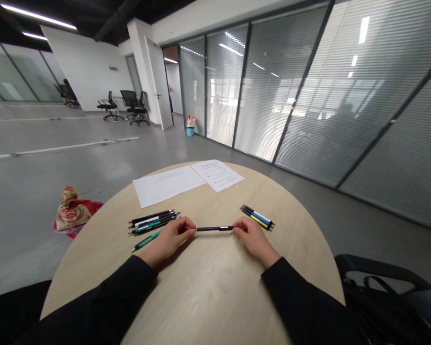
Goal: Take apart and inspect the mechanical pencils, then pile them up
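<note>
While the left hand [172, 238] and right hand [253, 236] steady a black pen [214, 229] mid-frame, seemingly pinching its ends, moving it would need matched grips.

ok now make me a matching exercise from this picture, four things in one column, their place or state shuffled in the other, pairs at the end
1. black pen
2. paper sheets
3. yellow pen
4. door

A. standing open
B. next to the blue pen
C. held at its ends by the left hand and right hand
D. near the far edge of the table

Pairs: 1-C, 2-D, 3-B, 4-A
</note>
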Available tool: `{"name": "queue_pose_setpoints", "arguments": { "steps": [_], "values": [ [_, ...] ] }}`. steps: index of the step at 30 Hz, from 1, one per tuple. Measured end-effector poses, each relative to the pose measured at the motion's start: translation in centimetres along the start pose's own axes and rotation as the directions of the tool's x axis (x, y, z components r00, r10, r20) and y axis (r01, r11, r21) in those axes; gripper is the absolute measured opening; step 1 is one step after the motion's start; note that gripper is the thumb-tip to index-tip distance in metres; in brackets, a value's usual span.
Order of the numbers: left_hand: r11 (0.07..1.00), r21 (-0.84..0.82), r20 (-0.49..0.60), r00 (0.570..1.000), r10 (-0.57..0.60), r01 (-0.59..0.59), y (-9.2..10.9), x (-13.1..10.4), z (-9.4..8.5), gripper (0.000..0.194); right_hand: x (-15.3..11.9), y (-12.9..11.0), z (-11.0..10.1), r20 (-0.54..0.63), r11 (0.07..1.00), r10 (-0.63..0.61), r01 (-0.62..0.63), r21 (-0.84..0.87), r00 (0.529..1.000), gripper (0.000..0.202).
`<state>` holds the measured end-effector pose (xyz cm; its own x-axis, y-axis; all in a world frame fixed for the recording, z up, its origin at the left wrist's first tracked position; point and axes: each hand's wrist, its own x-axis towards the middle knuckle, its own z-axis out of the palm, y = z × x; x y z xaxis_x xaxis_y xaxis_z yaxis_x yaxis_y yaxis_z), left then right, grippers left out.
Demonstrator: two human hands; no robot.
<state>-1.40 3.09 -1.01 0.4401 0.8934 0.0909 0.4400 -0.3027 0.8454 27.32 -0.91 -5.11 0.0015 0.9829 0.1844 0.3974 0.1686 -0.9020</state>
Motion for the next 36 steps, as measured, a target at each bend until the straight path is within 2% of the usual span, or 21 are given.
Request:
{"name": "queue_pose_setpoints", "arguments": {
  "steps": [11, 24, 36],
  "values": [
    [0.999, 0.020, 0.000, 1.000, 0.029, -0.029, -0.56, -0.12, 0.11, 0.022, -0.07, -0.23, 0.06, -0.015, 0.999, 0.003, -0.003, -0.034, 1.000, 0.011],
    [0.999, 0.037, -0.006, 1.000, 0.027, -0.027, -0.10, -0.16, 0.08, 0.022, -0.18, -0.36, 0.10, -0.003, 1.000, 0.008, -0.008, -0.015, 1.000, 0.012],
    [0.998, 0.043, -0.001, 0.999, 0.043, -0.043, -0.55, -0.12, 0.06, 0.023, -0.33, -0.86, -0.05, -0.003, 0.994, -0.019, 0.019, -0.111, 1.000, 0.014]
  ]
}}
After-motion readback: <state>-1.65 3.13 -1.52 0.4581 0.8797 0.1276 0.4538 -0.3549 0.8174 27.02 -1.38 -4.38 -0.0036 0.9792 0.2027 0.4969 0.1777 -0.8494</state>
